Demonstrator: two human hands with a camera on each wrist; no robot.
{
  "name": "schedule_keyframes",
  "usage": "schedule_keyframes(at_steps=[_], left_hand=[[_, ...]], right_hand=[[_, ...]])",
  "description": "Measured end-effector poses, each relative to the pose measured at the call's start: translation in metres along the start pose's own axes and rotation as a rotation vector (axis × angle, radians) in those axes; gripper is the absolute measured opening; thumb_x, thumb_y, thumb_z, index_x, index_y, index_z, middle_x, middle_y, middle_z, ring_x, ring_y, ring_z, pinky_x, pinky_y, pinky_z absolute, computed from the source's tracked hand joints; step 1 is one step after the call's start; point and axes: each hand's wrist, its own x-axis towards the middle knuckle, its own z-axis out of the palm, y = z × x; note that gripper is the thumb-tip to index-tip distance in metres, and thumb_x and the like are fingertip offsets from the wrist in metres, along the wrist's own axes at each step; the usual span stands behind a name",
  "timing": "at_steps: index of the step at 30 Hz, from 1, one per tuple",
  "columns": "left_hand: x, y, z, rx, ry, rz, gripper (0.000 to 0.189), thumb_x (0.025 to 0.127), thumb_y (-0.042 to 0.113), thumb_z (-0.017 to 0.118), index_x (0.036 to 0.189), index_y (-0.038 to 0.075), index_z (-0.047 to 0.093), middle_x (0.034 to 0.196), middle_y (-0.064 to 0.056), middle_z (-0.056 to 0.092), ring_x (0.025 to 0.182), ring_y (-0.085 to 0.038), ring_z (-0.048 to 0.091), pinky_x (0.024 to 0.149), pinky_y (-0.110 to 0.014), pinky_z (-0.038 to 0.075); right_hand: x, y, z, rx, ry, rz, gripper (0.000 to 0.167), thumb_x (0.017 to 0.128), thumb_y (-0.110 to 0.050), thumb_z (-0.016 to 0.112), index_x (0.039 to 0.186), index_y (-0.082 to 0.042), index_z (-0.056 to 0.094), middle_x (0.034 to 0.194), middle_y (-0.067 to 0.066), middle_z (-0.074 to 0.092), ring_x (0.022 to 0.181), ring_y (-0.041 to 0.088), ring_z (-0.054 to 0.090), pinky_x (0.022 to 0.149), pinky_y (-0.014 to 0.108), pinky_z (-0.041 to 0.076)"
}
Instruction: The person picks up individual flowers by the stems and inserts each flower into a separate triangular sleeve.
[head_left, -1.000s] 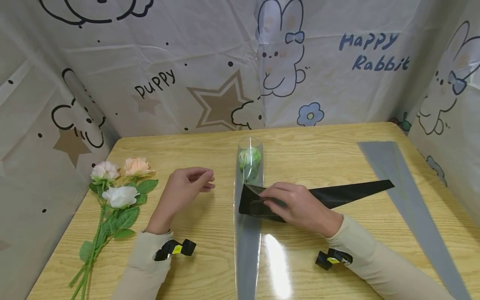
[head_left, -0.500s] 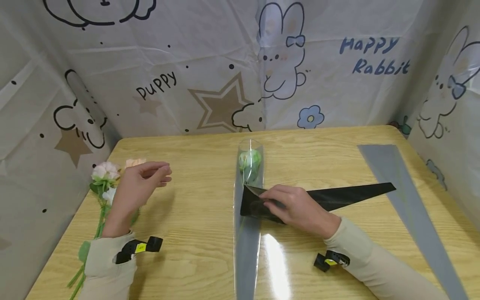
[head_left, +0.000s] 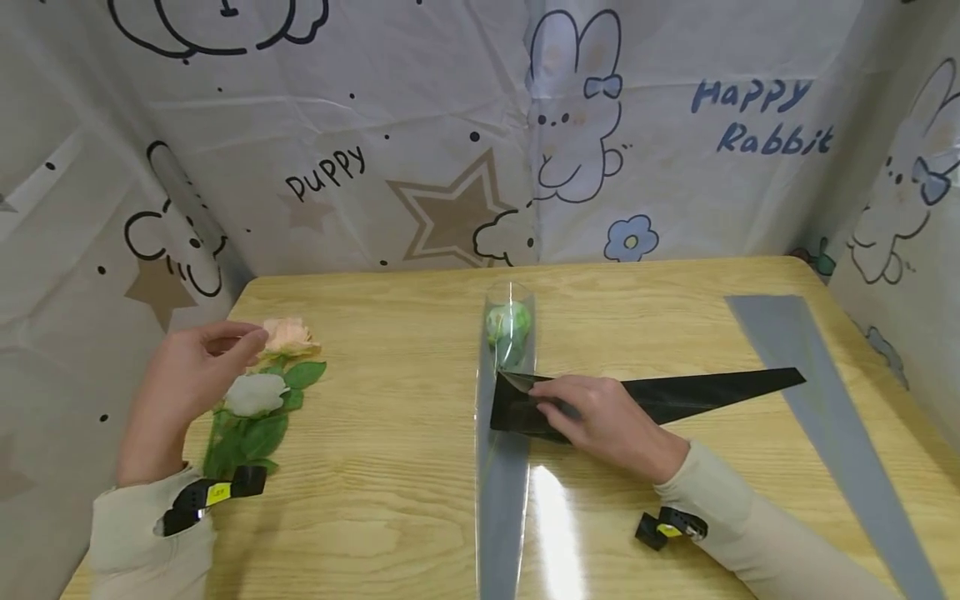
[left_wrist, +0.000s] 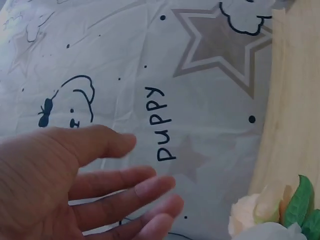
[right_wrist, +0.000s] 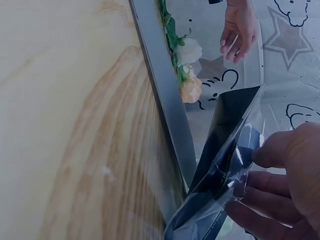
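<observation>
My right hand pinches the wide mouth of a black tapered flower sleeve. In the right wrist view, thumb and fingers hold the clear front film of the black sleeve, whose mouth gapes. Beneath it on the table lies a grey-backed clear sleeve with a pale green flower inside. My left hand hovers over the far left, fingers loosely bent and holding nothing. Next to it lie a peach rose and a white rose with green leaves; the pink rose is hidden by the hand.
Another grey sleeve lies slanted along the right side of the wooden table. Printed cloth walls rise behind the table and at both sides.
My left hand has moved left, from beside the clear sleeve to over the roses. The right hand keeps its hold on the black sleeve in nearly the same place.
</observation>
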Motion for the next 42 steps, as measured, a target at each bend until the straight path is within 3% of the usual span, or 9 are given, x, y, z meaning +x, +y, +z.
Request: schedule_keyframes(at_steps=[3, 8, 13, 18, 22, 25, 30, 35, 42], left_hand=[[0.000, -0.006, 0.002, 0.026, -0.011, -0.021, 0.059, 0.107, 0.049, 0.050, 0.140, 0.002, 0.062, 0.132, -0.032, 0.065, 0.113, -0.048, 0.063, 0.078, -0.054, 0.054], [-0.002, -0.025, 0.002, 0.050, -0.025, -0.077, 0.054, 0.107, 0.040, 0.052, 0.135, -0.005, 0.062, 0.135, -0.036, 0.061, 0.115, -0.053, 0.060, 0.079, -0.056, 0.054], [-0.006, -0.047, -0.004, 0.077, -0.126, -0.157, 0.060, 0.107, 0.046, 0.051, 0.135, -0.006, 0.061, 0.137, -0.038, 0.058, 0.114, -0.054, 0.059, 0.077, -0.053, 0.053], [-0.007, -0.062, -0.007, 0.124, -0.179, -0.237, 0.054, 0.105, 0.038, 0.050, 0.132, -0.008, 0.061, 0.119, -0.034, 0.066, 0.095, -0.043, 0.062, 0.069, -0.044, 0.049], [-0.005, -0.065, -0.007, 0.136, -0.196, -0.257, 0.037, 0.100, 0.030, 0.051, 0.106, -0.002, 0.069, 0.080, -0.015, 0.058, 0.072, -0.025, 0.048, 0.059, -0.035, 0.037], [-0.003, -0.068, -0.007, 0.149, -0.224, -0.250, 0.029, 0.098, 0.027, 0.054, 0.091, 0.003, 0.069, 0.072, -0.003, 0.049, 0.068, -0.021, 0.043, 0.057, -0.033, 0.033], [0.003, -0.076, -0.003, 0.156, -0.300, -0.250, 0.032, 0.099, 0.029, 0.060, 0.101, -0.001, 0.073, 0.086, -0.018, 0.063, 0.077, -0.029, 0.055, 0.061, -0.035, 0.043], [0.008, -0.086, 0.002, 0.131, -0.361, -0.265, 0.051, 0.097, 0.037, 0.069, 0.122, -0.008, 0.069, 0.124, -0.035, 0.064, 0.103, -0.046, 0.063, 0.074, -0.047, 0.055], [0.012, -0.091, 0.008, 0.117, -0.432, -0.239, 0.057, 0.093, 0.041, 0.075, 0.121, -0.007, 0.070, 0.115, -0.029, 0.071, 0.089, -0.027, 0.071, 0.076, -0.048, 0.056]], right_hand=[[-0.001, 0.001, 0.001, 0.004, -0.008, 0.009, 0.022, 0.091, -0.009, 0.078, 0.113, -0.012, 0.077, 0.107, 0.001, 0.081, 0.095, 0.013, 0.079, 0.078, 0.028, 0.065], [-0.001, 0.002, 0.001, 0.005, -0.025, 0.018, 0.022, 0.091, -0.009, 0.078, 0.114, -0.012, 0.076, 0.108, 0.000, 0.081, 0.096, 0.012, 0.079, 0.079, 0.027, 0.065], [-0.001, 0.002, 0.003, 0.013, -0.038, -0.002, 0.025, 0.090, -0.007, 0.078, 0.115, -0.011, 0.076, 0.107, 0.001, 0.081, 0.094, 0.011, 0.078, 0.076, 0.024, 0.065], [0.000, 0.001, 0.004, 0.018, -0.041, -0.013, 0.024, 0.092, -0.010, 0.077, 0.117, -0.011, 0.076, 0.109, 0.001, 0.081, 0.095, 0.011, 0.078, 0.078, 0.025, 0.065], [-0.001, 0.001, 0.002, 0.007, -0.047, 0.001, 0.024, 0.093, -0.011, 0.077, 0.116, -0.012, 0.076, 0.109, 0.001, 0.081, 0.095, 0.011, 0.078, 0.078, 0.026, 0.065], [-0.002, 0.002, 0.000, 0.005, -0.057, 0.011, 0.024, 0.093, -0.011, 0.077, 0.116, -0.012, 0.076, 0.109, 0.001, 0.081, 0.095, 0.011, 0.078, 0.078, 0.026, 0.065], [-0.004, 0.003, 0.000, 0.010, -0.064, 0.015, 0.023, 0.093, -0.011, 0.076, 0.117, -0.012, 0.076, 0.108, 0.001, 0.081, 0.094, 0.010, 0.078, 0.077, 0.025, 0.065], [-0.005, 0.004, 0.001, 0.021, -0.067, 0.005, 0.023, 0.093, -0.010, 0.076, 0.116, -0.012, 0.075, 0.108, 0.001, 0.080, 0.094, 0.010, 0.078, 0.076, 0.023, 0.064], [-0.004, 0.005, 0.000, 0.001, -0.068, -0.007, 0.022, 0.093, -0.011, 0.076, 0.114, -0.012, 0.076, 0.108, 0.002, 0.080, 0.094, 0.011, 0.078, 0.077, 0.023, 0.064]])
